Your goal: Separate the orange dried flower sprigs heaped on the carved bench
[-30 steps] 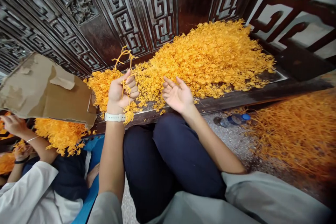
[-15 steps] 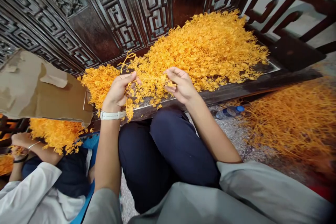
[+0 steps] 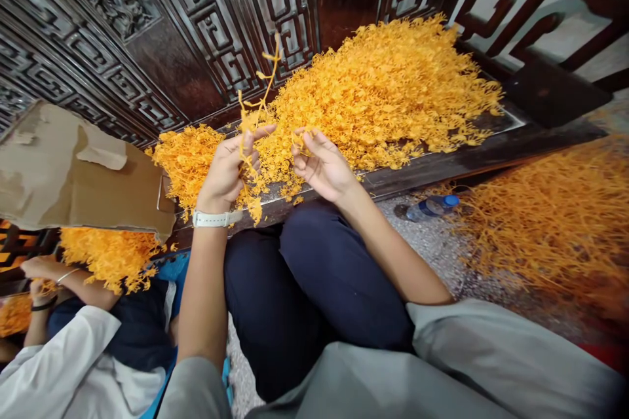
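1. Left hand (image 3: pixel 227 170): closed around the stem of an orange branching sprig (image 3: pixel 256 99), fingers curled, thumb pressed across it. White watch strap (image 3: pixel 213 218) on the wrist.
2. Right hand (image 3: pixel 324 167): thumb and forefinger pinched on a small orange tuft (image 3: pixel 299 142), remaining fingers loosely curled.
3. Change from the earlier frame: the sprig now stands much higher above the left fist, its upper branches against a carved dark wood panel (image 3: pixel 216 13).
4. Sprig position: gripped at mid-stem. Its lower strands hang past the left palm toward a heaped orange pile (image 3: pixel 383 91) on a dark wooden ledge (image 3: pixel 432 170). Contact with the pile cannot be determined.
5. Lower left: a co-worker's hand (image 3: pixel 44 268) below a cardboard sheet (image 3: pixel 73 177).
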`<state>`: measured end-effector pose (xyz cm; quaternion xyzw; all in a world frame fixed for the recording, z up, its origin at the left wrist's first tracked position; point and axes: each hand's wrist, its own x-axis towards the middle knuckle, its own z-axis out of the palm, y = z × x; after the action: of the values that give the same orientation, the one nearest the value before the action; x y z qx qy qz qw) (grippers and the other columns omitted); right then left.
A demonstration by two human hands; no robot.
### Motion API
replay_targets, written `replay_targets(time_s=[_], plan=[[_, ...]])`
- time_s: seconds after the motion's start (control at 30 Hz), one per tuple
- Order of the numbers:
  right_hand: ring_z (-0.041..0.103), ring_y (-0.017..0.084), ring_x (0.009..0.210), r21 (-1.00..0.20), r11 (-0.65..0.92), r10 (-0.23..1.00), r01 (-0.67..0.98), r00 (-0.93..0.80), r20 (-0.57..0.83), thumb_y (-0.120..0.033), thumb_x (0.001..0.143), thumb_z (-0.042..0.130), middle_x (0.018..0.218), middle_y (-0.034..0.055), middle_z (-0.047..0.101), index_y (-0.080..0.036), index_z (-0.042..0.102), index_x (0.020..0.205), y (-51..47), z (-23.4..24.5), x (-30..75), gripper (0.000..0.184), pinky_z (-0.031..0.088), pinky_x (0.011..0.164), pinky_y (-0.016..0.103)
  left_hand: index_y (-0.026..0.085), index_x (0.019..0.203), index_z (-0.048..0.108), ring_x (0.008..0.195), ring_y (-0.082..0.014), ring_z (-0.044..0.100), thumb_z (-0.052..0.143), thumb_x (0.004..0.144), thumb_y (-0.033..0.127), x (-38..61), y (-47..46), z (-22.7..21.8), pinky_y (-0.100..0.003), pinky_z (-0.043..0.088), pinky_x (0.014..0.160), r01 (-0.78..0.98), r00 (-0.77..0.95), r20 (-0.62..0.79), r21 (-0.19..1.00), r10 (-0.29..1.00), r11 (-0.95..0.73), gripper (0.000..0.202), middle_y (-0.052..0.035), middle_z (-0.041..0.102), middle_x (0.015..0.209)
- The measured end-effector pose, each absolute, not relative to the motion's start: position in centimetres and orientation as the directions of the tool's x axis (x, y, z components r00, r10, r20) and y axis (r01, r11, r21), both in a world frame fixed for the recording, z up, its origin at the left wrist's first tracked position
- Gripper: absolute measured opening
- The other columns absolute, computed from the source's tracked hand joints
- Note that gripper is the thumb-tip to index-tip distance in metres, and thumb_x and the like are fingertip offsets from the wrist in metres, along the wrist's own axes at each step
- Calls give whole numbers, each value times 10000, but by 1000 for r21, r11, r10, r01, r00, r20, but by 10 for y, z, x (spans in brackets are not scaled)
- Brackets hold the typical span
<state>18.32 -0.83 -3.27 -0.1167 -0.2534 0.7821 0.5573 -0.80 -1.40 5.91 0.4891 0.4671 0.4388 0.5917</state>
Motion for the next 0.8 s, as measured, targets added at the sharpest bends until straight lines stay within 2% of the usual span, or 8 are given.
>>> replay_targets(time_s=[0.07,0.2,0.33,0.43,0.5,0.7,0.77,0.8], plan=[[502,62,585,-517,-249,940,-819,-332,73,-328,936,819,794,-40,661,-234,624,1094,-8,-37,182,268,426,556,185,187,1042,799,380,-46,225,770,983,461,-10,-15,60,-193,267,409,-169,192,-105,976,976,138,282,118,256,488],[359,80,507,-530,-283,939,-799,-343,15,-275,1016,667,627,-53,541,-220,618,1009,-5,-45,178,73,339,509,199,181,898,723,348,-40,194,649,1068,398,-8,-16,64,-170,241,383,-321,154,-119,933,981,164,285,117,233,473],[142,106,495,-500,-267,959,-824,-279,-54,-239,1037,599,509,-93,263,-220,589,907,4,-50,170,132,232,481,215,171,791,632,340,-37,209,539,1104,260,2,-18,69,-149,241,380,-340,121,-207,910,971,236,338,107,238,471],[64,119,522,-475,-211,977,-855,-187,-97,-237,1025,600,515,-96,169,-218,567,859,8,-46,168,171,196,481,229,176,757,577,351,-38,251,553,1074,185,8,-18,74,-139,237,384,-352,87,-263,894,961,276,318,100,260,487],[64,125,526,-488,-148,989,-860,-134,-64,-266,1002,631,532,-93,137,-228,576,860,4,-39,171,156,198,488,245,183,755,556,355,-41,242,518,1083,170,11,-18,77,-142,221,385,-407,57,-265,874,963,265,330,96,258,497],[120,88,499,-594,70,969,-802,-88,233,-457,848,862,555,-86,214,-263,650,824,-33,-15,195,288,227,507,268,197,751,522,362,-50,161,452,1080,125,17,-15,84,-164,187,385,-555,-17,-244,809,970,194,343,97,188,508],[168,71,481,-646,165,957,-745,-38,288,-514,863,874,582,-74,346,-265,671,830,-44,-11,212,323,262,490,266,196,752,523,361,-48,157,448,1070,104,13,-11,79,-169,181,385,-558,5,-275,797,961,231,340,98,181,515],[251,70,485,-705,194,954,-682,-38,299,-533,901,847,639,-54,462,-267,688,867,-48,-9,222,311,326,497,265,196,757,524,360,-48,160,443,1073,101,8,-9,75,-172,176,385,-571,5,-284,786,959,236,340,98,177,519]])
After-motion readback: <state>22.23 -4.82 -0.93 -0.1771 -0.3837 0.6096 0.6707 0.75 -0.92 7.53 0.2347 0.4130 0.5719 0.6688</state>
